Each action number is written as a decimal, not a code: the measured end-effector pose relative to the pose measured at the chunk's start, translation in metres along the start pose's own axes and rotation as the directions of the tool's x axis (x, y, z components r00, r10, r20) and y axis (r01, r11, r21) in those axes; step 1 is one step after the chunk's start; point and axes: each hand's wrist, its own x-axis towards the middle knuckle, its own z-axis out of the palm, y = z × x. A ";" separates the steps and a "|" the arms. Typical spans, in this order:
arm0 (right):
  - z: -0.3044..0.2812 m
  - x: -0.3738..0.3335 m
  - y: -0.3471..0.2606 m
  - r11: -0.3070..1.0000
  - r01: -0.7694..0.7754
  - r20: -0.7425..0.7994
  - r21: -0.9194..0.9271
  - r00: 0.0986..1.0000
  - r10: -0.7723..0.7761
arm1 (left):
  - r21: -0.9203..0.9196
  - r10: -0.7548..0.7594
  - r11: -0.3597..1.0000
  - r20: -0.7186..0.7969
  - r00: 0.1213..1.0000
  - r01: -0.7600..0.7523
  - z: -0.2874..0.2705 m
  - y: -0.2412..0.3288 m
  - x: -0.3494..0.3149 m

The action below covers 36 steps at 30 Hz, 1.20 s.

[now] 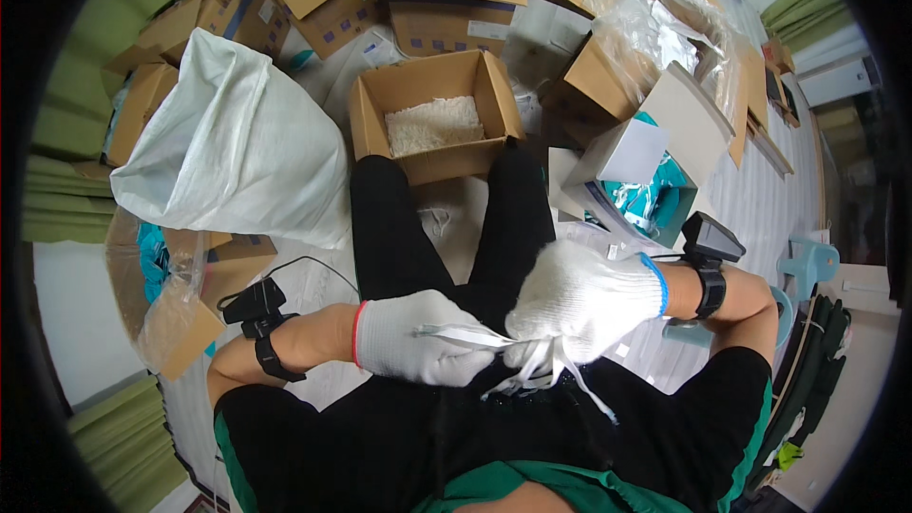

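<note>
Both gloved hands close on white strips (513, 353) over the lap: the left hand (423, 337) pinches one end, the right hand (579, 299) grips the bunch, loose tails dangling below. Beyond the grip, between the knees, an open brown box (432, 114) holds white material; left of it slumps a white sack (233, 147).
</note>
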 end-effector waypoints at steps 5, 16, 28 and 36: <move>-0.010 -0.036 0.005 0.976 -0.065 -0.189 0.210 0.976 0.106 | -0.018 -0.142 0.990 0.052 0.989 0.143 -0.025 0.014 -0.034; -0.069 -0.016 0.058 0.291 0.347 -0.434 0.892 0.474 0.766 | -0.663 -0.485 0.748 -0.515 0.707 0.030 -0.018 -0.123 0.047; -0.045 -0.004 0.095 0.218 0.354 -0.290 0.909 0.164 0.943 | -0.554 -0.433 0.811 -0.350 0.831 0.190 -0.010 -0.108 0.094; -0.012 -0.030 0.100 0.796 -0.602 -0.723 0.069 0.519 0.455 | -0.033 -0.376 0.924 -0.271 0.886 0.382 -0.023 -0.103 0.076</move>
